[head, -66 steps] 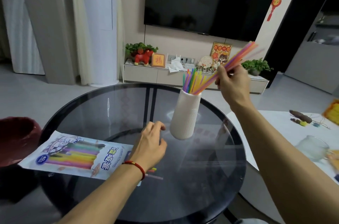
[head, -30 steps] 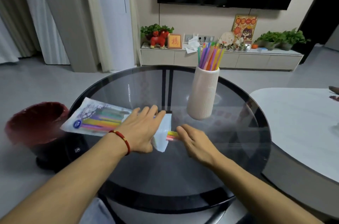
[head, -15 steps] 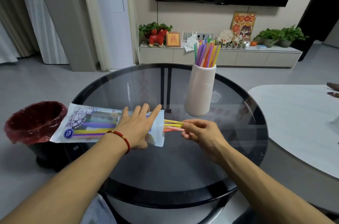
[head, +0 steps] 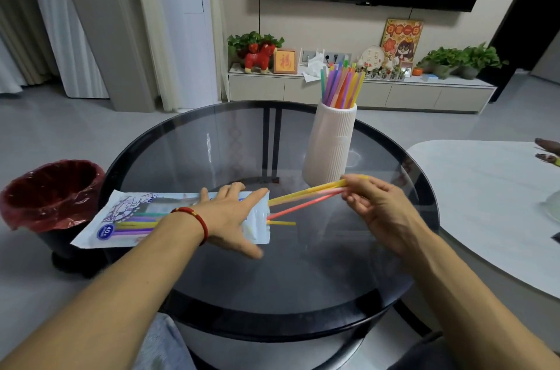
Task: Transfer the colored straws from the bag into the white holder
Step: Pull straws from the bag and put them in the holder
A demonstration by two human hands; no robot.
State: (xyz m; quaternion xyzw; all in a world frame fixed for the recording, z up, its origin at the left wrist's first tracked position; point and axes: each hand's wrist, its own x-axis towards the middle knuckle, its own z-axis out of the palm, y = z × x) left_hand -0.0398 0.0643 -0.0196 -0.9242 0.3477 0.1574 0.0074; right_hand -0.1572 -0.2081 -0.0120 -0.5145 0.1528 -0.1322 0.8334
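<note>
A printed plastic straw bag [head: 127,219] lies flat on the round glass table [head: 303,278], its open end facing right. My left hand [head: 233,218] presses flat on the bag with straight fingers. My right hand [head: 375,206] pinches a few yellow and pink straws [head: 306,196], partly drawn out of the bag's mouth and angled up to the right. One short yellow straw end [head: 281,223] sticks out of the opening. The ribbed white holder [head: 330,145] stands upright behind my right hand, with several coloured straws [head: 341,86] in it.
A bin with a red liner [head: 51,190] stands on the floor left of the table. A white table [head: 491,203] adjoins on the right with small items at its far edge. A TV unit with plants and ornaments [head: 357,78] lines the back wall.
My right hand dropped a bunch into the holder, came down to the bag's mouth, pinched straws and has pulled them out to the right. My left hand moved onto the bag and stays pressed there.
</note>
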